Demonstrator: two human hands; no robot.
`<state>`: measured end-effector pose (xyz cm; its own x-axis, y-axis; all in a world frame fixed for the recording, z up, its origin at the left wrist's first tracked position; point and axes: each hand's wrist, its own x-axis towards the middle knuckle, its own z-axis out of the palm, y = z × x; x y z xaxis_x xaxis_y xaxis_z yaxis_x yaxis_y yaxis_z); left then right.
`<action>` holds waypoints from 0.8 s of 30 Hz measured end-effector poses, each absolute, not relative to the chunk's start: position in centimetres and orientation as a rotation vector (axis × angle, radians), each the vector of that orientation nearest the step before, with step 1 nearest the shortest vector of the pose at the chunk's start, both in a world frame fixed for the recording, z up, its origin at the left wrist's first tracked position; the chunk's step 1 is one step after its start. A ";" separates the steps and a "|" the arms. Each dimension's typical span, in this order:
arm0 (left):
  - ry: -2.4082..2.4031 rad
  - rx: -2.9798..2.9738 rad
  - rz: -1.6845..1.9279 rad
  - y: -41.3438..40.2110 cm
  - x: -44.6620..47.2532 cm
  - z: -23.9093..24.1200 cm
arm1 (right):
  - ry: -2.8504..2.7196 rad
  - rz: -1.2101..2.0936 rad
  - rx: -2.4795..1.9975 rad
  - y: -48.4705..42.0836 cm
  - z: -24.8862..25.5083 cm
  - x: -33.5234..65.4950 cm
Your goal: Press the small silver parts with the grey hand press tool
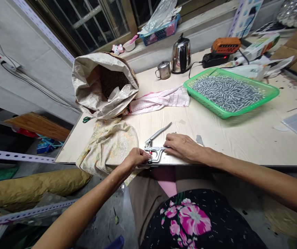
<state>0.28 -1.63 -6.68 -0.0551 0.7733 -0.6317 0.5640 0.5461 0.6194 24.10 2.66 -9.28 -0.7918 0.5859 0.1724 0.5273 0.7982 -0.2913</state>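
Observation:
A pair of silver snap-fastener pliers (155,152) lies near the front edge of the table, with its upper lever (161,132) raised and a spring below it. My left hand (137,156) is closed in a pinch at the jaw, beside a small red part; whatever its fingertips hold is too small or hidden to name. From the right, my right hand (181,147) has its fingers curled around the end of the fixed handle. A patterned yellowish cloth (112,138) lies just left of the pliers and hangs over the edge.
A green basket (252,110) of small metal pins stands at the right. An open sack (86,90) holds dark small pieces and a white cup. Behind are a pink-white cloth (164,100), metal mug (163,70), kettle (181,55) and orange battery (225,45). Scissors (87,119) lie left.

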 end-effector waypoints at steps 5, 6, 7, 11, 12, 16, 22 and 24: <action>1.741 1.167 0.272 -1.6 0.1 -7.0 | -2.782 0.240 -0.891 5.9 -9.5 24.4; 1.740 1.172 0.281 -1.7 0.1 -7.0 | -2.819 0.246 -0.901 6.5 -9.6 24.3; 1.738 1.171 0.290 -1.7 0.0 -7.1 | -2.848 0.255 -0.904 7.0 -9.6 24.2; 1.727 1.138 0.286 -1.8 0.2 -7.0 | -2.880 0.235 -0.913 7.8 -9.2 23.8; 1.727 1.134 0.283 -1.8 0.2 -7.0 | -2.881 0.222 -0.916 7.7 -9.0 23.8; 1.762 1.144 0.290 -1.7 0.0 -7.2 | -2.882 0.210 -0.897 7.4 -8.7 23.8; 1.858 1.508 0.124 -2.9 0.2 -6.9 | -2.886 0.333 -0.982 6.0 -7.6 23.9; 1.949 1.870 0.280 -3.4 0.7 -6.9 | -2.866 0.374 -0.991 5.3 -7.0 23.9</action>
<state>0.65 -3.41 -6.90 -0.0043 0.9870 -0.1608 0.9016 0.0733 0.4262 23.94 5.29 -7.04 -0.7864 0.6178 0.0013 0.5968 0.7601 -0.2570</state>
